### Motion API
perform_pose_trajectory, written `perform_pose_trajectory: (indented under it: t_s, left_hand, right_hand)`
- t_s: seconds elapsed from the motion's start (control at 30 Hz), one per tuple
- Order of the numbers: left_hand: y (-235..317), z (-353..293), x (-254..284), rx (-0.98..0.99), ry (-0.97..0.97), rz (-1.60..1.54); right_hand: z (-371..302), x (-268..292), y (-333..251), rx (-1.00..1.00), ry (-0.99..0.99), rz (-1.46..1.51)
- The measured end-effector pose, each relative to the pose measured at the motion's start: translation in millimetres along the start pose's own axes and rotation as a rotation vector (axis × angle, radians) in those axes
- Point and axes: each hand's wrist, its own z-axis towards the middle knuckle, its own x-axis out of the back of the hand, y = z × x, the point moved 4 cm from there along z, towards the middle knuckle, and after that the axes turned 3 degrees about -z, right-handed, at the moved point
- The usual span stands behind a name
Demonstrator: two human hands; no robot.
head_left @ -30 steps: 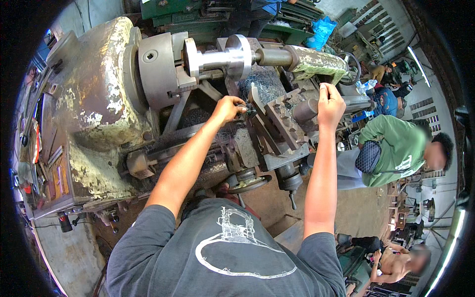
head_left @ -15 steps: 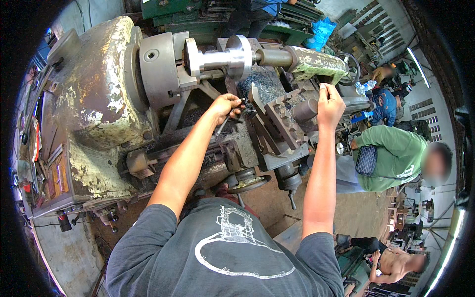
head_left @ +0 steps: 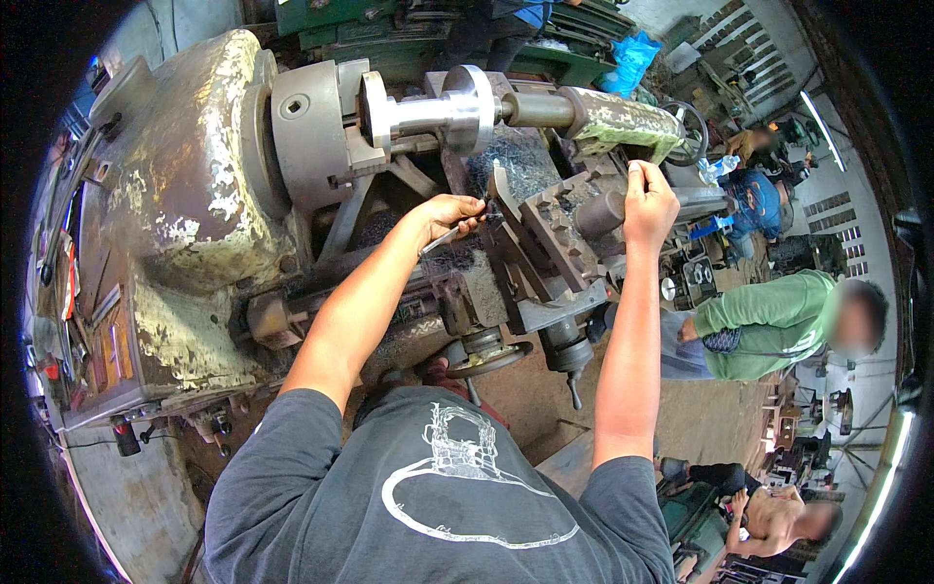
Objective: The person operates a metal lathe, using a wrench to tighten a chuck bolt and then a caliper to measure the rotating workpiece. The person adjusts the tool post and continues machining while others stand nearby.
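My left hand is closed around a slim metal tool, whose shaft sticks out below the palm. Its fingertips are beside the upright end of a long metal bar on the lathe's tool post. My right hand is raised just right of the round tool-post top, fingers curled and pinched; what they hold, if anything, is hidden. Beyond my hands, a shiny flanged metal workpiece sits between the chuck and the tailstock.
Metal shavings lie under the workpiece. The worn headstock fills the left. A handwheel and a crank handle stick out toward me. A person in green stands at the right; other people are farther off.
My left hand has shifted slightly right with the slim tool, closer to the bar on the tool post. My right hand stays put. The person in green has moved an arm across the waist bag.
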Motion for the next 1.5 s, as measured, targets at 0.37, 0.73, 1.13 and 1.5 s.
perform_pose_trajectory:
  t_s: [0.37,0.73,1.13,1.5]
  left_hand:
    - [32.7,-9.8,-17.7,-0.211,-0.063,0.776]
    - [53.9,-17.2,-34.3,-0.410,0.066,1.223]
    - [-30.7,-7.4,-44.0,-0.797,0.636,0.332]
    - [14.4,-32.7,-31.8,-0.655,0.622,1.342]
  right_hand:
    - [1.2,0.6,0.4,-0.008,0.002,0.016]
    - [1.3,2.2,-3.5,-0.024,0.017,0.027]
    - [0.8,2.5,-2.6,0.058,0.047,-0.013]
    - [-0.2,0.6,-0.3,-0.021,0.009,0.018]
